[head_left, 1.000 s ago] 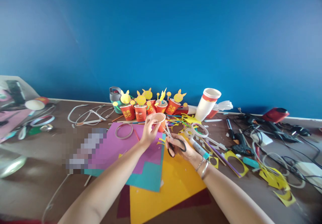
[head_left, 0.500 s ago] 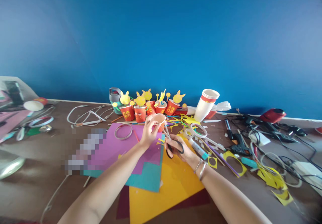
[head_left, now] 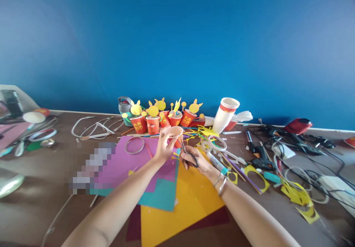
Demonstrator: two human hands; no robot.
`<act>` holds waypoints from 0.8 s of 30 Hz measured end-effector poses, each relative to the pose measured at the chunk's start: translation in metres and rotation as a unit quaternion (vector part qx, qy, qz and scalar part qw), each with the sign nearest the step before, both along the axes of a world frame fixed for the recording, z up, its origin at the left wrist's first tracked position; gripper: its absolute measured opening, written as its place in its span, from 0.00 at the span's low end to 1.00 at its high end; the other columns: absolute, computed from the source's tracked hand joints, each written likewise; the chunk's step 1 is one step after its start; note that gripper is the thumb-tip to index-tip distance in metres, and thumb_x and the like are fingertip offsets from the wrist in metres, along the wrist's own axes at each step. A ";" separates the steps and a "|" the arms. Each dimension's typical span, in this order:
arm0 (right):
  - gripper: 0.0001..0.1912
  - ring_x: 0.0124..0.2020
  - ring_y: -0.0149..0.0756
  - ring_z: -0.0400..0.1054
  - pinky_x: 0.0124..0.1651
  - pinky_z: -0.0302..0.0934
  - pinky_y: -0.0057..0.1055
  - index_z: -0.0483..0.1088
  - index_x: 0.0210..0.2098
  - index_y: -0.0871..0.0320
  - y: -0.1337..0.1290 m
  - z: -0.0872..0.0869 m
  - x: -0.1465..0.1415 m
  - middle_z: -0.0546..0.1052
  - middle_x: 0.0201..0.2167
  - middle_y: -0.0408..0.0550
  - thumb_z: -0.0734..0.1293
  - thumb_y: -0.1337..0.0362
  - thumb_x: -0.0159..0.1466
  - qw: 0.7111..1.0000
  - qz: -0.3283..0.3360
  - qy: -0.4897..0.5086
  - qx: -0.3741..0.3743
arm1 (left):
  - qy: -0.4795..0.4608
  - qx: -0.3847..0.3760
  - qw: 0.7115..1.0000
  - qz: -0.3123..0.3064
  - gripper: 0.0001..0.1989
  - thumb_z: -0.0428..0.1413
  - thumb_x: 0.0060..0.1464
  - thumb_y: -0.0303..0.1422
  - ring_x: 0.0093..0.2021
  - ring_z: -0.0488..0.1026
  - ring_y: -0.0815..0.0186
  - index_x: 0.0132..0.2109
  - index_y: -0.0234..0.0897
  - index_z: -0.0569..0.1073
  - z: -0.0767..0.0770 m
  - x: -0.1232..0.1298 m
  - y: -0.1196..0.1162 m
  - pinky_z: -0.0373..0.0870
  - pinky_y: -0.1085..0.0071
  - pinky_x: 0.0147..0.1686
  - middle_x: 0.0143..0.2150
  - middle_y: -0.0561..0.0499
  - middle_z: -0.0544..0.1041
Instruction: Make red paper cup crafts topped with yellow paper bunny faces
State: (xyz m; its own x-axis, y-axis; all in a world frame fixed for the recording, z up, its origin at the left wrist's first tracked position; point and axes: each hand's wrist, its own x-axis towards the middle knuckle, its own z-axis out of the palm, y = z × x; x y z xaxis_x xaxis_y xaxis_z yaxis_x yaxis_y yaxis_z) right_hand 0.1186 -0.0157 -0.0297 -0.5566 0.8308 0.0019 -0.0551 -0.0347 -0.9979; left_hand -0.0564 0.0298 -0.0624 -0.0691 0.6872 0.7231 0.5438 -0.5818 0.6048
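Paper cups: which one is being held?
The orange-red cup in the left hand, in front of the row of red cups. It alone is held; those behind stand on the table with yellow cutouts.

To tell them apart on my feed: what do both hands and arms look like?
Both forearms are bare, and no sleeves or gloves show. The right wrist wears a thin silvery chain bracelet and, nearer the elbow, a smooth silvery bangle; the left wrist shows nothing worn.
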 end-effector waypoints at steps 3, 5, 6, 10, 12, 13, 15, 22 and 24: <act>0.19 0.16 0.26 0.59 0.21 0.50 0.26 0.62 0.29 0.56 0.002 -0.003 0.000 0.64 0.17 0.36 0.69 0.48 0.56 0.998 -0.021 -0.056 0.031 | 0.010 0.013 1.000 -0.008 0.10 0.53 0.60 0.38 0.56 0.68 0.56 0.35 0.37 0.71 0.001 0.001 -0.001 0.69 0.54 0.54 0.51 0.41 0.70; 0.18 0.17 0.27 0.58 0.21 0.50 0.26 0.62 0.28 0.56 0.005 -0.006 0.002 0.64 0.18 0.37 0.69 0.49 0.56 0.993 -0.037 -0.097 0.065 | 0.021 0.015 1.000 -0.011 0.09 0.52 0.60 0.37 0.56 0.68 0.56 0.35 0.37 0.72 0.002 0.001 -0.003 0.69 0.55 0.53 0.52 0.41 0.70; 0.17 0.18 0.27 0.59 0.22 0.51 0.26 0.62 0.27 0.56 0.007 -0.007 0.002 0.65 0.19 0.38 0.69 0.50 0.56 0.987 -0.046 -0.122 0.095 | 0.026 0.012 0.999 -0.013 0.09 0.52 0.60 0.37 0.56 0.68 0.56 0.35 0.37 0.72 0.003 0.001 -0.003 0.70 0.55 0.52 0.52 0.41 0.70; 0.12 0.22 0.30 0.60 0.26 0.51 0.28 0.64 0.26 0.56 0.010 -0.002 0.007 0.69 0.22 0.42 0.69 0.57 0.56 0.916 -0.092 -0.289 0.261 | 0.040 0.002 0.999 -0.019 0.08 0.52 0.60 0.35 0.55 0.69 0.56 0.35 0.38 0.72 0.008 -0.001 -0.006 0.71 0.57 0.50 0.51 0.42 0.70; 0.08 0.24 0.33 0.63 0.28 0.51 0.29 0.66 0.28 0.56 0.008 0.004 0.008 0.72 0.23 0.45 0.68 0.59 0.57 0.866 -0.106 -0.371 0.319 | 0.044 -0.004 0.999 -0.017 0.08 0.53 0.59 0.36 0.54 0.69 0.56 0.35 0.37 0.73 0.009 -0.001 -0.007 0.71 0.58 0.50 0.51 0.42 0.70; 0.07 0.26 0.35 0.65 0.29 0.51 0.30 0.68 0.30 0.56 0.006 0.008 0.008 0.74 0.25 0.46 0.67 0.59 0.57 0.843 -0.109 -0.401 0.340 | 0.044 -0.008 0.999 -0.016 0.09 0.53 0.59 0.36 0.54 0.69 0.57 0.34 0.37 0.73 0.010 -0.001 -0.007 0.71 0.58 0.50 0.51 0.42 0.69; 0.08 0.30 0.39 0.69 0.30 0.52 0.30 0.69 0.33 0.57 0.002 0.016 0.008 0.76 0.28 0.49 0.65 0.59 0.58 0.809 -0.113 -0.445 0.367 | 0.042 -0.016 0.999 -0.011 0.10 0.53 0.59 0.37 0.54 0.68 0.56 0.33 0.36 0.73 0.009 -0.001 -0.007 0.70 0.58 0.51 0.51 0.42 0.69; 0.11 0.34 0.42 0.72 0.33 0.54 0.30 0.70 0.37 0.58 -0.005 0.033 0.009 0.79 0.34 0.51 0.64 0.58 0.59 0.770 -0.094 -0.513 0.367 | 0.053 -0.035 0.997 -0.037 0.11 0.53 0.58 0.39 0.58 0.64 0.54 0.35 0.37 0.75 0.005 -0.001 -0.006 0.65 0.54 0.57 0.56 0.42 0.66; 0.10 0.35 0.42 0.73 0.33 0.55 0.31 0.70 0.37 0.58 -0.005 0.035 0.010 0.79 0.34 0.52 0.64 0.59 0.59 0.768 -0.089 -0.517 0.368 | 0.060 -0.045 0.996 -0.054 0.10 0.53 0.58 0.37 0.61 0.62 0.53 0.36 0.37 0.76 0.005 -0.001 -0.007 0.62 0.52 0.59 0.59 0.42 0.64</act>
State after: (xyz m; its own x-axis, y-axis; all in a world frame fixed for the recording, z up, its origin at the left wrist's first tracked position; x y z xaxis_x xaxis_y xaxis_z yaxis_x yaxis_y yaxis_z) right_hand 0.1290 -0.0206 0.0050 -0.4551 0.8793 0.1405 0.8410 0.4763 -0.2567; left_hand -0.0576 0.0226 -0.0573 0.0913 0.7486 0.6567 0.5532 -0.5865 0.5916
